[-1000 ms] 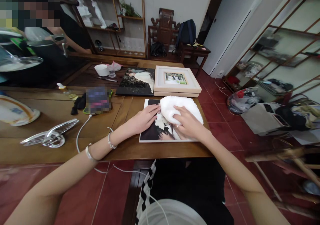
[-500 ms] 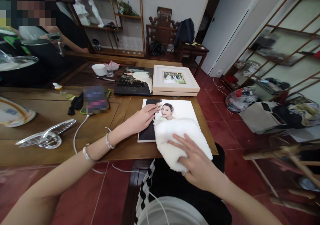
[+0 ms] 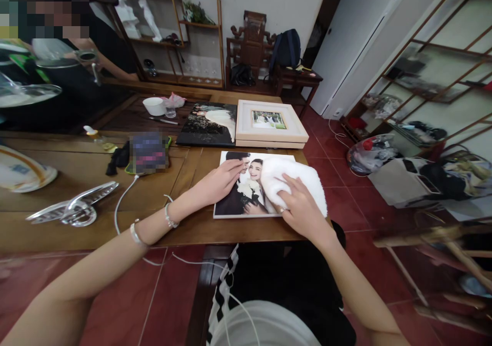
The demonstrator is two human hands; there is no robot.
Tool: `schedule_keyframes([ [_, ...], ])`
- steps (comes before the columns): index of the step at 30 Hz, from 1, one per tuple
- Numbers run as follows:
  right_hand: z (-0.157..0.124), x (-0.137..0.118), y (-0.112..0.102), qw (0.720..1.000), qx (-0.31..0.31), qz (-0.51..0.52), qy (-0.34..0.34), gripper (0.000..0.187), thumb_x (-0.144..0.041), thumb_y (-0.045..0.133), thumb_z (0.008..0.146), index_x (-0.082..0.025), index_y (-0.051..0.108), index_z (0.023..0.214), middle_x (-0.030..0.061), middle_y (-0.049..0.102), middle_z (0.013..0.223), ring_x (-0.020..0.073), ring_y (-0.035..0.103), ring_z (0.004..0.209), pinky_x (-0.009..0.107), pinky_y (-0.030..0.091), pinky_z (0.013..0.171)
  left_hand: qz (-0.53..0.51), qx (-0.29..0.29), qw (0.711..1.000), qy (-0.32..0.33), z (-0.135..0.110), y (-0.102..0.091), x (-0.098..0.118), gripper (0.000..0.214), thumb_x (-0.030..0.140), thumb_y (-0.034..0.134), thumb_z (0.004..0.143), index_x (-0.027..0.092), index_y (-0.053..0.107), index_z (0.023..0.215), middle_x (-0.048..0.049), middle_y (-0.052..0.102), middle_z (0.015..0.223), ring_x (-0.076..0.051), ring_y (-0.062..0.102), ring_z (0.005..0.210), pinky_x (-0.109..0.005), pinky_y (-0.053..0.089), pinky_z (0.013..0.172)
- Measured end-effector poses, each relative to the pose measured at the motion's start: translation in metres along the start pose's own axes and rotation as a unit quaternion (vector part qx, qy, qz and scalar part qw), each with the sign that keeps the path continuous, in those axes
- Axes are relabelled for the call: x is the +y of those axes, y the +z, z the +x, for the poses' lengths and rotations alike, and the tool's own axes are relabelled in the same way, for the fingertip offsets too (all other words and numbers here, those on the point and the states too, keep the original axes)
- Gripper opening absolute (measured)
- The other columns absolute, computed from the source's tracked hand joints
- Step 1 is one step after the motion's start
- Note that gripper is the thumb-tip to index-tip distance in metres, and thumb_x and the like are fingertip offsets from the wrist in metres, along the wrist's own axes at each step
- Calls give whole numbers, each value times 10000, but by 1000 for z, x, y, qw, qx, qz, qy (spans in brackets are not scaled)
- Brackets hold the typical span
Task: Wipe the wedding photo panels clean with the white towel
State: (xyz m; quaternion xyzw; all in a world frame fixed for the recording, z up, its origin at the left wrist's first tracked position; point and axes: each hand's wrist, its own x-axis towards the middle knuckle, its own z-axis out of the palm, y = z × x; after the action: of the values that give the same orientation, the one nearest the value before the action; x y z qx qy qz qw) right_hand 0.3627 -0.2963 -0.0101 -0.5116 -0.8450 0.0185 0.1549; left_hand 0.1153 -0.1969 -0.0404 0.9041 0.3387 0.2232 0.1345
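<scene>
A photo panel point(image 3: 246, 187) with a couple's portrait lies flat near the table's front edge. My left hand point(image 3: 222, 183) rests flat on its left part, fingers stretched together and holding nothing. On the panel's right side my right hand point(image 3: 302, 202) grips a fluffy white cloth point(image 3: 307, 174), which covers that part of the picture and hangs past its right edge. Behind the panel lie a dark photo panel point(image 3: 209, 125) and a pale wooden frame point(image 3: 272, 137) with a small picture.
The wooden table point(image 3: 192, 228) also bears a phone point(image 3: 149, 151) on a white cable, a shiny metal object point(image 3: 77, 207), a dropper bottle point(image 3: 100, 138) and a white bowl point(image 3: 154, 106). Another person's arm point(image 3: 111, 61) is at the far left. A chair point(image 3: 251, 43) stands behind.
My right hand has moved the white cloth up and to the right across the panel, uncovering the portrait's lower middle. My left hand has stayed in place.
</scene>
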Motion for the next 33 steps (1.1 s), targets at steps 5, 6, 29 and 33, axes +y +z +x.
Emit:
schedule_keyframes([
  [5, 16, -29, 0, 990, -69, 51, -109, 360, -30, 512, 704, -157, 683, 994, 105, 498, 1427, 323, 275, 1413, 578, 174, 1157, -56, 41, 997, -24, 3, -4, 3, 464, 304, 244, 1004, 98, 506, 1327, -146, 463, 1450, -233, 394, 1368, -441, 295, 1159],
  [6, 18, -34, 0, 987, -82, 57, -126, 351, -39, 521, 714, -155, 687, 1000, 99, 492, 1434, 323, 270, 1415, 573, 166, 1161, -67, 54, 996, -35, 3, -5, 4, 474, 322, 247, 1004, 89, 512, 1319, -151, 479, 1436, -236, 406, 1361, -438, 298, 1156],
  [29, -35, 22, -30, 992, 34, 81, 94, 209, -238, 491, 906, -223, 494, 698, 82, 708, 884, 263, 662, 861, 361, 504, 770, -87, 46, 995, -10, 0, 1, 9, 358, 332, 485, 937, 169, 613, 1230, -107, 597, 1330, -267, 481, 1311, -496, 356, 1119],
  [33, 3, 33, -25, 987, 71, 85, 117, 339, -369, 477, 935, -228, 424, 631, 7, 583, 610, 199, 567, 606, 303, 417, 630, -58, 30, 997, -27, -2, 4, 11, 396, 314, 446, 956, 145, 567, 1294, -105, 537, 1396, -261, 430, 1351, -489, 347, 1125],
])
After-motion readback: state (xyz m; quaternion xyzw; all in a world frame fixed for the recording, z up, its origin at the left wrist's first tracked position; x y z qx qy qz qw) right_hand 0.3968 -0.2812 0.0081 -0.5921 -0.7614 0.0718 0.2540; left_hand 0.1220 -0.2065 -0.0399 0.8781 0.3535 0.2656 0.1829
